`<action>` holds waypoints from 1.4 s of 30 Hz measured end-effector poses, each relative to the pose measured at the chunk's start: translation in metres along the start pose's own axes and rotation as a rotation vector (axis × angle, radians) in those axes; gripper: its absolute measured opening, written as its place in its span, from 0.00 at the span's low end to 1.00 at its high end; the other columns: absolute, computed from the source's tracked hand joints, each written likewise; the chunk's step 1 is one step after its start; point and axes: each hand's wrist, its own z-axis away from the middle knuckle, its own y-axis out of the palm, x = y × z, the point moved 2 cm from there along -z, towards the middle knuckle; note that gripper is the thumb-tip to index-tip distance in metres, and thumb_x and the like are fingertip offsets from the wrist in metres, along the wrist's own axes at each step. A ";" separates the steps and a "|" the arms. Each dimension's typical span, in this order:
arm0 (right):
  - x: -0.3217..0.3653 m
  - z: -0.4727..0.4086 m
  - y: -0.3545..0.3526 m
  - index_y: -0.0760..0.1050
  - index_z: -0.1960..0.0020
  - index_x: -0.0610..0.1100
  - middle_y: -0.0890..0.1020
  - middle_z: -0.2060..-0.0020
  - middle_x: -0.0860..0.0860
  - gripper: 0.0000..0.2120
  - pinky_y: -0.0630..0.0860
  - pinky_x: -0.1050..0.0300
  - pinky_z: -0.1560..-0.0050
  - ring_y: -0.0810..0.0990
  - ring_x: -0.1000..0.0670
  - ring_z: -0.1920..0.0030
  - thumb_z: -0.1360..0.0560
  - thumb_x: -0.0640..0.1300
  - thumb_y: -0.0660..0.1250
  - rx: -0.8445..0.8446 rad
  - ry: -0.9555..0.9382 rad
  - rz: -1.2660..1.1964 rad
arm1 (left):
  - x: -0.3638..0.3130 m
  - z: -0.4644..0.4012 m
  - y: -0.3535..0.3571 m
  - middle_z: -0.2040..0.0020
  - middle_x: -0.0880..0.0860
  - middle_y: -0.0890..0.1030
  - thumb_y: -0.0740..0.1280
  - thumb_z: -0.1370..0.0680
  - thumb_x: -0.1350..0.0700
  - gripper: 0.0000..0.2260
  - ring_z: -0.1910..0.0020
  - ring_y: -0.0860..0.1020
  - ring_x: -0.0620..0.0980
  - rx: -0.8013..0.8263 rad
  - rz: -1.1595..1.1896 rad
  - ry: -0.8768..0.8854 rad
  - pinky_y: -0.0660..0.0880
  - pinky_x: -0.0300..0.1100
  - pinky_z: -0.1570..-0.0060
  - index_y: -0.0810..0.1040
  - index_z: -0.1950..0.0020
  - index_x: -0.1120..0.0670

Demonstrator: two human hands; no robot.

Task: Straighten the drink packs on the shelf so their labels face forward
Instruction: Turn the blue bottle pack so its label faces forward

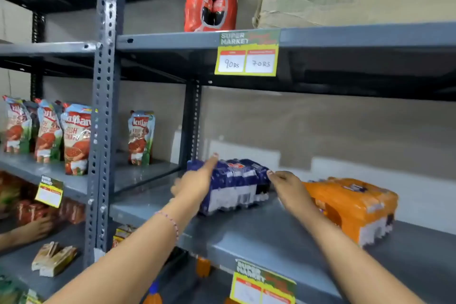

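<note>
On the grey shelf [259, 237] we see an orange drink pack [355, 207] lying right of a blue drink pack [237, 185]. Our left hand [197, 180] lies flat on the blue pack's left end, fingers together; our right hand [288, 185] touches its right end, fingertips bunched.

Both arms reach far forward; the left hand [197, 181] lies flat with fingers extended, the right hand [288, 186] loosely spread.
</note>
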 end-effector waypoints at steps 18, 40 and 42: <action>-0.027 -0.030 0.024 0.78 0.38 0.42 0.85 0.43 0.45 0.16 0.80 0.48 0.41 0.85 0.47 0.45 0.19 0.50 0.65 0.080 0.110 -0.505 | 0.049 -0.052 -0.017 0.48 0.49 0.83 0.82 0.37 0.64 0.31 0.57 0.84 0.47 0.238 0.118 0.585 0.79 0.34 0.60 0.75 0.40 0.47; -0.039 -0.029 0.013 0.82 0.57 0.46 0.87 0.52 0.42 0.30 0.82 0.54 0.63 0.86 0.47 0.56 0.46 0.69 0.79 0.132 0.147 -0.526 | 0.034 -0.062 -0.055 0.33 0.46 0.70 0.84 0.49 0.43 0.57 0.39 0.76 0.45 0.427 0.011 0.695 0.76 0.42 0.39 0.64 0.23 0.42; -0.043 -0.029 0.013 0.82 0.53 0.49 0.87 0.47 0.45 0.31 0.81 0.51 0.57 0.85 0.48 0.49 0.48 0.66 0.82 0.088 0.127 -0.476 | 0.036 -0.079 -0.064 0.41 0.50 0.74 0.85 0.50 0.50 0.49 0.46 0.78 0.49 0.382 0.095 0.627 0.78 0.46 0.44 0.71 0.31 0.48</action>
